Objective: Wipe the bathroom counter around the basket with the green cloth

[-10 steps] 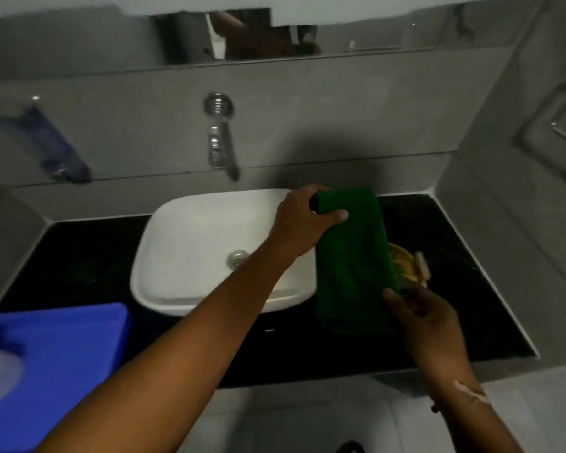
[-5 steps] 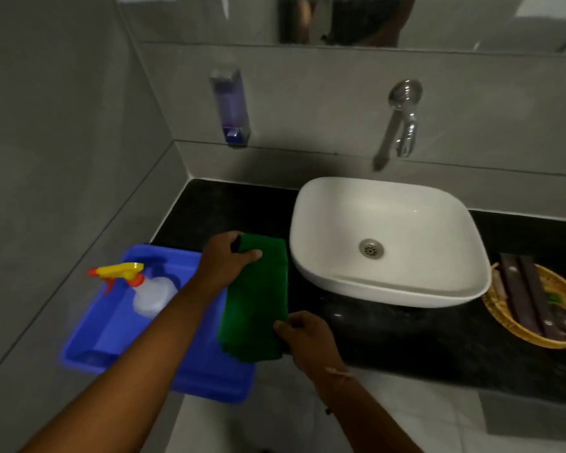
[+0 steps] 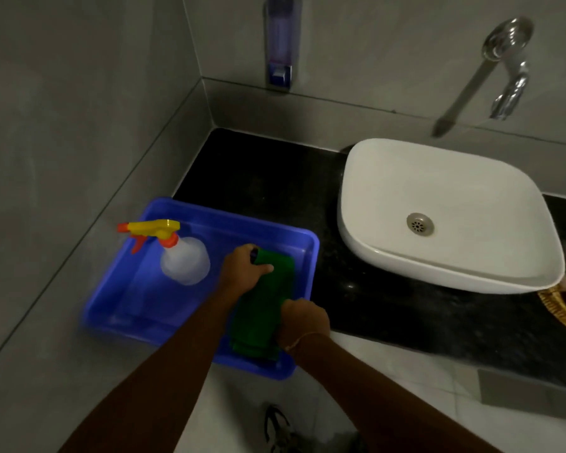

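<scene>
My left hand (image 3: 242,273) and right hand (image 3: 303,323) both clamp the green cloth (image 3: 263,305) over the blue tub (image 3: 209,220), spray bottle (image 3: 180,256) left, basket (image 3: 559,308) far right.

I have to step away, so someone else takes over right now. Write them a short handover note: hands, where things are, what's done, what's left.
Left hand: gripping the top end of the green cloth.
Right hand: gripping the cloth's lower right edge.
The cloth is held folded over the blue tub, beside the spray bottle.
The basket sits at the far right of the counter, past the sink, mostly out of view.
Done: cannot tell whether any wiping has happened.
Left: if not, carry the cloth to the basket and wipe the counter around it.
</scene>
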